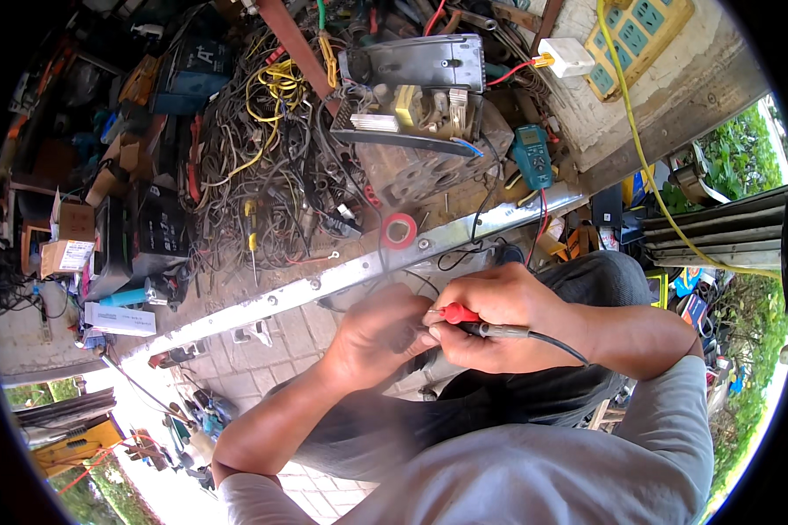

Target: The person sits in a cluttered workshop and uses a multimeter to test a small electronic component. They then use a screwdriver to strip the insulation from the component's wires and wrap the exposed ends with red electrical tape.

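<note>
In the middle, over my lap, my right hand point(499, 306) is closed around a test probe point(460, 312) with a red front part, its thin tip pointing left. A black cable point(562, 347) runs back from the hand toward my right wrist. Whether a second probe lies in the same grip, I cannot tell. Just left of the tip is my left hand point(383, 332), its fingers bent and smeared by motion; anything between them is hidden. A teal multimeter point(531, 156) lies on the bench above my right hand, with a red lead point(544, 210) running down from it.
A metal strip point(324, 285) edges the bench, with a red tape roll point(399, 231) beside it. Behind stands an opened device with a bare circuit board point(411, 112). Tangled wires point(271, 131), a yellow screwdriver point(252, 223) and a socket board point(635, 35) lie around.
</note>
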Tool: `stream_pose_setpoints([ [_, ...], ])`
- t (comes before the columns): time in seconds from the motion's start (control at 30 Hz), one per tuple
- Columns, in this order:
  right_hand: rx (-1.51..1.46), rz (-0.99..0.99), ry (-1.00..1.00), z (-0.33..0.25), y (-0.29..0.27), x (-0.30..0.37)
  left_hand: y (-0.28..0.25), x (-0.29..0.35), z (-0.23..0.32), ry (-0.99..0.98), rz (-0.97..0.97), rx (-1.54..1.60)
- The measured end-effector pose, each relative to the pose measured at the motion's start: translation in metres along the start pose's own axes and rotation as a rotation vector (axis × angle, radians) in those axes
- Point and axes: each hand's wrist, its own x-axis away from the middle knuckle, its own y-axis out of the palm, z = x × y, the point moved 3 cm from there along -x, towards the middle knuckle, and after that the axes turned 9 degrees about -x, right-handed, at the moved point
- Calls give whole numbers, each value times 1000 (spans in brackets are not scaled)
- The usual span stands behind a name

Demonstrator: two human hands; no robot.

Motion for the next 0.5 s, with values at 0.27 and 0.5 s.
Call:
stream_pose_setpoints([
  [0.27, 39, -225, 223, -10, -26, -13, -3, 6, 2, 29, 35, 7],
  [0.5, 291, 29, 20, -20, -49, -6, -4, 1, 7, 28, -13, -17],
])
